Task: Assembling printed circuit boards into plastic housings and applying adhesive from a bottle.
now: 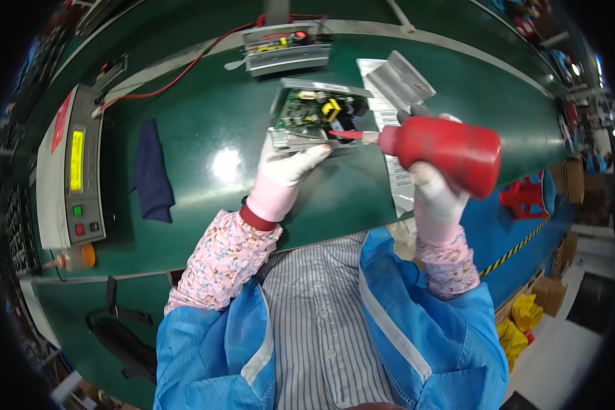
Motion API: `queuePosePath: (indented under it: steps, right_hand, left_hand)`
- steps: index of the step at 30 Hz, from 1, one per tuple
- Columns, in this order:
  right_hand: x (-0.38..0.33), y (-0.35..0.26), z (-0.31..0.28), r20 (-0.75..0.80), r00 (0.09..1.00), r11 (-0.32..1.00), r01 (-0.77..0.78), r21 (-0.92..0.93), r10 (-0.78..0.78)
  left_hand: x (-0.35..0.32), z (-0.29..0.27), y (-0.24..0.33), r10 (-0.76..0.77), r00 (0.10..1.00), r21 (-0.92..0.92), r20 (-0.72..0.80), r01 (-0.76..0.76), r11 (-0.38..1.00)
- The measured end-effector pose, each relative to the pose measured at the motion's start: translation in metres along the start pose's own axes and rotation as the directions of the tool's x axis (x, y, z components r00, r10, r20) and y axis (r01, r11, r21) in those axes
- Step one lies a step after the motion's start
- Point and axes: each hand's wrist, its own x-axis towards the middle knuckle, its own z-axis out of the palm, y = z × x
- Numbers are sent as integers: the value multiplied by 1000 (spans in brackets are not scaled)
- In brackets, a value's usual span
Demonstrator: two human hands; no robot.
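Observation:
My gloved left hand point(285, 164) grips the near edge of an open metal case with a circuit board point(307, 113) inside, its thumb along the case's silver side. In my gloved right hand point(439, 195) is a red squeeze bottle point(451, 150), tipped nearly level. The bottle's thin red nozzle point(348, 135) points left and reaches over the board's right part; whether it touches a component I cannot tell. Behind the board stands a second open metal unit point(287, 51) with parts inside. A bent metal cover point(400, 80) lies on a printed paper sheet point(398, 181) to the right.
A grey test instrument point(82, 171) with a lit yellow display stands at the left, a red cable point(184, 68) running from it to the back. Nearby lie a dark blue cloth point(154, 174) and a small orange bottle point(78, 256). A red stool point(525, 198) stands beyond the table's right edge.

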Motion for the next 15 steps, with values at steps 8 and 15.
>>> queuePosePath:
  steps: [8,15]
  right_hand:
    - [-5,23,13,321,923,900,314,-303,-214]
    - [-10,32,4,318,929,878,307,-367,-192]
  left_hand:
    - [1,-2,-8,81,996,-62,26,-79,995]
    - [1,-5,-12,67,996,-84,53,-62,995]
